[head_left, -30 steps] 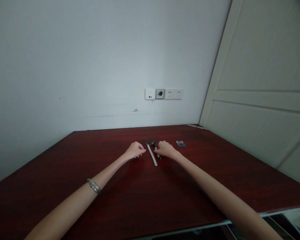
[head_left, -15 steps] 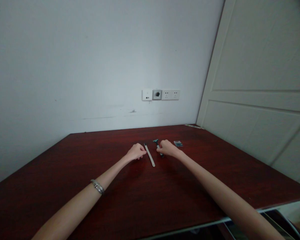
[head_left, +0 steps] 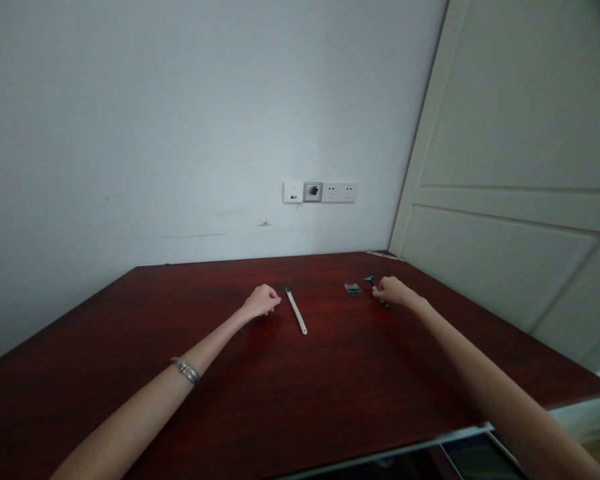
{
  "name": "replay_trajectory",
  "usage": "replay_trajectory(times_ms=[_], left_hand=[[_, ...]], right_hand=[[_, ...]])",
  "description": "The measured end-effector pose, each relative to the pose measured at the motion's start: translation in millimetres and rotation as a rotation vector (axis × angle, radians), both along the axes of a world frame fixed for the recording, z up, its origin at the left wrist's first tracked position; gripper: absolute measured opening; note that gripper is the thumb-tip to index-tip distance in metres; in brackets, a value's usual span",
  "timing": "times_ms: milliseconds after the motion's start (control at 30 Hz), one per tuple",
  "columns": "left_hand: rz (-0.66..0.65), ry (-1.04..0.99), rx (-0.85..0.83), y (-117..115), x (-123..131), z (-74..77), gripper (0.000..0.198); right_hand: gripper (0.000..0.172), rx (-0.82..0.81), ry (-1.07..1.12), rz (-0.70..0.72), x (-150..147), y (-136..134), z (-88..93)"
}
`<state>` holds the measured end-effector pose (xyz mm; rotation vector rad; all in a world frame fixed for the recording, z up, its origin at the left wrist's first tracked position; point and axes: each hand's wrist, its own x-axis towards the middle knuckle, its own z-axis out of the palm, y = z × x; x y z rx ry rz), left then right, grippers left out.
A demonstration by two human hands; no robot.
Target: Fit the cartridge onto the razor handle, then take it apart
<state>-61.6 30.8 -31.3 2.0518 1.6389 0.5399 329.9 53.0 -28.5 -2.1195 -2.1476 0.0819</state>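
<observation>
On the right of the table, my right hand (head_left: 393, 291) is closed around the handle of a razor (head_left: 374, 286), whose head points up and left, away from me. Just left of the razor lies a small clear plastic case (head_left: 353, 289) with dark parts inside. A long white toothbrush (head_left: 297, 312) with dark bristles at its far end lies slanted near the middle. Left of the toothbrush, my left hand (head_left: 262, 301) rests with its fingers curled in and nothing visible in them. It does not touch the toothbrush. A silver watch or bracelet (head_left: 185, 369) circles the left wrist.
The dark red wooden table (head_left: 190, 287) meets a pale wall (head_left: 205, 133) at the back. Sockets (head_left: 339, 193) are set low in that wall. A white panelled door (head_left: 510, 133) stands along the right side. Beneath the near edge, an open space holds dark items.
My right hand has carried the razor rightward, from beside the toothbrush past the clear case. My left hand has drawn slightly left, away from the toothbrush.
</observation>
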Motion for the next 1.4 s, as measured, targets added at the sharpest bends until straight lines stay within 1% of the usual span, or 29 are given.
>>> replay_trajectory(times_ms=[333,400,500,533,600,633,700,767,833,900,967,1100,1233,1333,1400], left_hand=[[0.016,-0.014,-0.007,3,-12,-2.9,0.027],[0.020,-0.021,-0.006,3,-15,-3.6,0.026],[0.033,-0.032,-0.008,4,-20,-4.7,0.026],[0.042,-0.037,-0.004,5,-21,-5.2,0.025],[0.056,-0.051,0.019,6,-23,-6.7,0.024],[0.065,-0.057,0.035,7,-24,-7.6,0.023],[0.084,-0.069,0.063,9,-24,-9.9,0.023],[0.103,-0.083,0.076,10,-25,-11.5,0.023],[0.113,-0.097,0.091,9,-26,-11.7,0.023],[0.115,-0.107,0.108,6,-27,-10.1,0.023],[0.122,-0.113,0.121,4,-29,-7.6,0.022],[0.154,-0.133,0.125,2,-33,-4.5,0.021],[0.182,-0.158,0.098,4,-37,-6.1,0.021],[0.195,-0.173,0.084,7,-42,-8.3,0.021],[0.193,-0.178,0.106,9,-46,-9.5,0.022]], right_hand=[[0.026,-0.033,0.019,-0.001,-5,8,-10.7],[0.031,-0.030,0.015,-0.018,-5,6,-8.3],[0.042,0.044,-0.004,-0.055,-16,-1,2.8],[0.044,0.080,-0.016,-0.060,-25,-6,7.7],[0.042,0.109,-0.040,-0.021,-53,-16,16.9],[0.041,0.107,-0.041,0.021,-71,-22,20.3],[0.039,0.102,-0.018,0.147,-112,-34,23.2],[0.041,0.071,-0.011,0.253,-153,-47,21.2],[0.044,0.044,-0.012,0.322,-186,-56,16.1],[0.047,0.010,-0.036,0.355,-208,-62,10.8],[0.044,0.005,-0.056,0.360,-220,-62,6.9],[0.034,-0.002,-0.063,0.332,-229,-57,3.1],[0.033,0.002,-0.039,0.336,-228,-54,1.2],[0.034,0.040,-0.016,0.315,-217,-52,3.8],[0.034,0.070,-0.003,0.267,-200,-50,9.9]])
